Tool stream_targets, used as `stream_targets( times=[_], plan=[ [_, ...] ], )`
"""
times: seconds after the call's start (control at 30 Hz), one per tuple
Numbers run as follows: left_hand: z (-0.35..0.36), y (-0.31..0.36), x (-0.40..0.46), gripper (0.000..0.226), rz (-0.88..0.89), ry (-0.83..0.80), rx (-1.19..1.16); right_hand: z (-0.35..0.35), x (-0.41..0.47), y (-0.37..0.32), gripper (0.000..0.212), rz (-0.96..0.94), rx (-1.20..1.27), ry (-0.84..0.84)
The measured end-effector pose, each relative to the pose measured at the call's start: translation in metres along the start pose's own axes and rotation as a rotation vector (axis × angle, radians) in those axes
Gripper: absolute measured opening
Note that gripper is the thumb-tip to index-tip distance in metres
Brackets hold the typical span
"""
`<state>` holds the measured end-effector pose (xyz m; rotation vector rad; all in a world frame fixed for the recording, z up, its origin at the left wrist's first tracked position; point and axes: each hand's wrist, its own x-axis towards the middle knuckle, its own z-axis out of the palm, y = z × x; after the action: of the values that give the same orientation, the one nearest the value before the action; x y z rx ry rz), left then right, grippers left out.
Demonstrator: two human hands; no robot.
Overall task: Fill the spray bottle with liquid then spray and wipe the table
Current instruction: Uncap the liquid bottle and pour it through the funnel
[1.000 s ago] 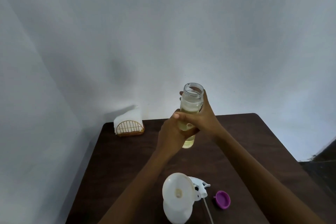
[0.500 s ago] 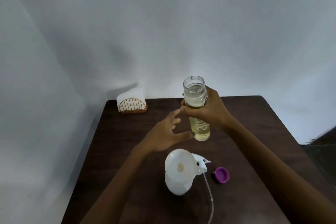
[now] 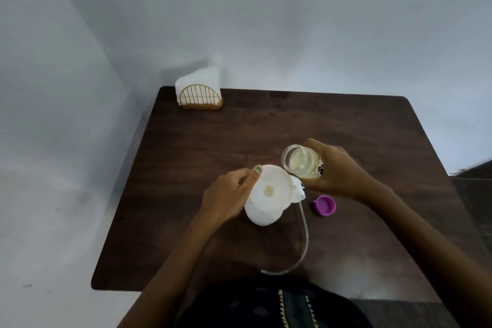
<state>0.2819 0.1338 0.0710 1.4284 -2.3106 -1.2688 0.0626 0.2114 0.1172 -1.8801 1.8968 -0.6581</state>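
The right hand (image 3: 343,170) grips a clear glass jar (image 3: 302,161) of pale yellow liquid, fingers wrapped round its body, the jar tilted with its open mouth turned toward the funnel (image 3: 270,189) and hanging just beyond the funnel's rim at about two o'clock. The left hand (image 3: 229,197) holds the white funnel by its nine o'clock side, thumb on the rim, fingers curled round the outside. The funnel sits in the neck of a white spray bottle (image 3: 262,217) standing upright near the middle of the dark wooden bench (image 3: 346,120).

The white spray head (image 3: 379,190) lies on the bench just beside the bottle at three o'clock, partly hidden by the funnel, and its clear dip tube (image 3: 303,242) curves away toward six o'clock. A purple cap (image 3: 325,205) lies open side up a little farther out at three o'clock, under the right wrist. At the bench's far corner, toward eleven o'clock, a gold wire holder (image 3: 201,100) stands with white napkins (image 3: 199,78) in it.
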Motion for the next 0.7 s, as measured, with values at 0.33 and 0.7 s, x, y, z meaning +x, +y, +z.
stream_targets(
  times=[0.33,0.7],
  plan=[
    [0.014,0.001,-0.002,0.041,-0.027,0.079,-0.019,0.017,0.000,0.009,0.041,-0.003,-0.145,-0.043],
    [0.018,0.003,-0.001,0.042,-0.009,0.088,-0.097,0.009,0.000,-0.002,0.038,0.014,-0.293,-0.100]
  ],
)
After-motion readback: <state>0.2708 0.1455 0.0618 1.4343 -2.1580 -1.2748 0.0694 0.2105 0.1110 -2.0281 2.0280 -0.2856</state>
